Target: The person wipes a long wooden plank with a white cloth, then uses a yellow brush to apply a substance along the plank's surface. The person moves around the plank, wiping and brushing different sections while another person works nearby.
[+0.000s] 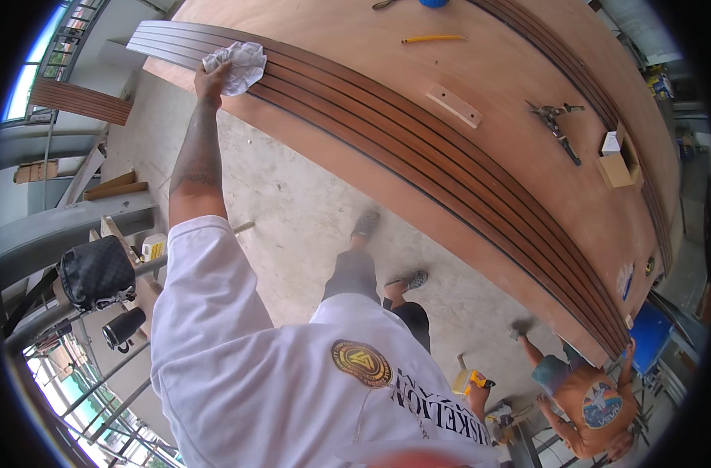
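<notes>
My left hand (212, 81) is closed on a crumpled white cloth (243, 67), which rests on a long reddish-brown slatted panel (390, 126) with dark grooves, near its far left end. The panel lies along the near side of a broad wooden sheet surface (344, 175); its left end looks pale and shiny. Low at the right, beside my white shirt, my right hand (478, 396) is closed around a yellow-and-black object (477, 380), whose kind I cannot tell. A yellow pencil (434, 39) and a small wood block with two holes (455, 105) lie beyond the panel.
A co-worker in an orange shirt (610, 403) stands at lower right, one hand at the panel's right end. A dark pliers-like tool (554, 126), an open cardboard box (619, 167) and another slatted strip (566, 67) lie on the surface. A black bag (98, 272) is at left.
</notes>
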A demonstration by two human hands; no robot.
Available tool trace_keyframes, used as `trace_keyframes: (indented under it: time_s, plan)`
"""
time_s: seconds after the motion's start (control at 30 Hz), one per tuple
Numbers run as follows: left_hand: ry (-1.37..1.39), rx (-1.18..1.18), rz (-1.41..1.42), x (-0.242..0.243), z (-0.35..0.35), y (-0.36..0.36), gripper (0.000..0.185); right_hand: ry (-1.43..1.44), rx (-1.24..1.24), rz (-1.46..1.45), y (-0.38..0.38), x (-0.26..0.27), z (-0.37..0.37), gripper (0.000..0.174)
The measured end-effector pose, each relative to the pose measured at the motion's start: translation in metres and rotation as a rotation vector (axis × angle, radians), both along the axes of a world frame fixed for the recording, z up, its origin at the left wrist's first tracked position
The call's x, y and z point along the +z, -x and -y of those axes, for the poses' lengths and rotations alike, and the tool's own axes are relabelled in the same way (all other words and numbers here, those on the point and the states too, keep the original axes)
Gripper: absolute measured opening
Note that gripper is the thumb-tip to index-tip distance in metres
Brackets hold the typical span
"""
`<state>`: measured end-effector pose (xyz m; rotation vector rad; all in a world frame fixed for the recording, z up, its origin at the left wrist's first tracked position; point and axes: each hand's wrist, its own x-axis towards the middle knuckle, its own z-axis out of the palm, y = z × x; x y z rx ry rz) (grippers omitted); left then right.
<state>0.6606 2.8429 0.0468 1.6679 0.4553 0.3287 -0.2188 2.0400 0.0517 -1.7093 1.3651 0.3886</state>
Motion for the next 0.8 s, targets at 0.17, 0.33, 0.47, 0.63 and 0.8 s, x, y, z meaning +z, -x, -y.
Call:
trace_keyframes:
  time_s: [0.17, 0.33, 0.47, 0.63, 0.8]
  plan:
    - [-1.073, 0.172, -0.195, -0.009, -0.011, 0.007, 0.075, 0.023, 0.048, -0.013, -0.089, 0.017, -0.001, 0.043]
    - [-1.261, -0.259, -0.033, -0.053, -0.017, -0.021, 0.068, 0.031, 0.095, 0.05, -0.161, 0.023, -0.011, 0.044]
    - [-1.36, -0.412, -0.159, -0.081, -0.07, -0.064, 0.075, 0.023, 0.041, 0.064, -0.182, 0.044, -0.03, 0.045]
    - [-1.448, -0.479, -0.022, -0.083, -0.072, -0.06, 0.07, 0.098, 0.067, -0.037, -0.163, 0.063, -0.057, 0.044]
    - [-1.358, -0.815, 0.214, -0.038, 0.027, 0.002, 0.069, 0.072, -0.041, -0.054, -0.121, 0.046, -0.079, 0.044]
